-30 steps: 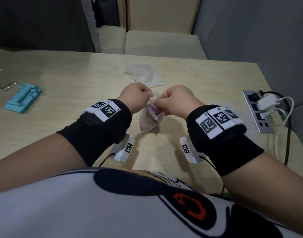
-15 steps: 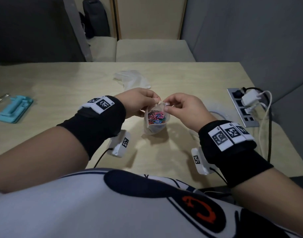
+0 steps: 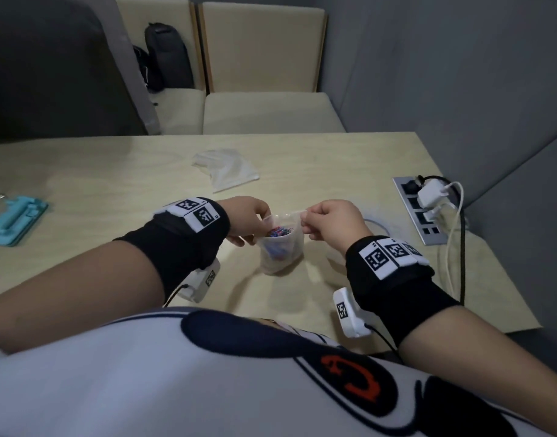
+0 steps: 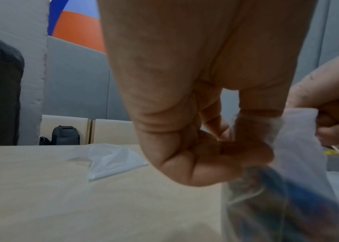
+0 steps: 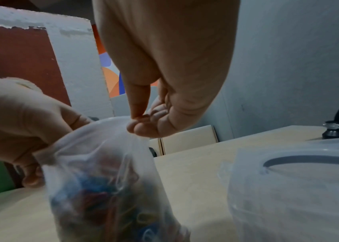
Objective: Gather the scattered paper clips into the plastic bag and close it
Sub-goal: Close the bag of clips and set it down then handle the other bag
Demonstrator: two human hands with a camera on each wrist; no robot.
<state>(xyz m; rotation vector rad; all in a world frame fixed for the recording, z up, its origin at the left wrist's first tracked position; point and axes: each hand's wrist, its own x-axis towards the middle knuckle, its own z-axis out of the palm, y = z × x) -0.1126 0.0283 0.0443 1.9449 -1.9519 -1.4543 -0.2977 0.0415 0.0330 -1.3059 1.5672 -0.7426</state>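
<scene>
Thin, crinkly translucent plastic bag stands on the pale wood-grain table between both hands, mouth open and rounded, a tangle of coloured wire paper clips inside. Left hand pinches the left rim with curled fingers, right hand pinches the right rim between thumb and fingertips. A second limp, clear bag lies flat farther back; ridged teal plastic stand far left.

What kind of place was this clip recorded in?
Probably an office meeting booth or study nook: a pale wooden table with a built-in power strip, cushioned bench seats across it, and grey padded walls close around.
</scene>
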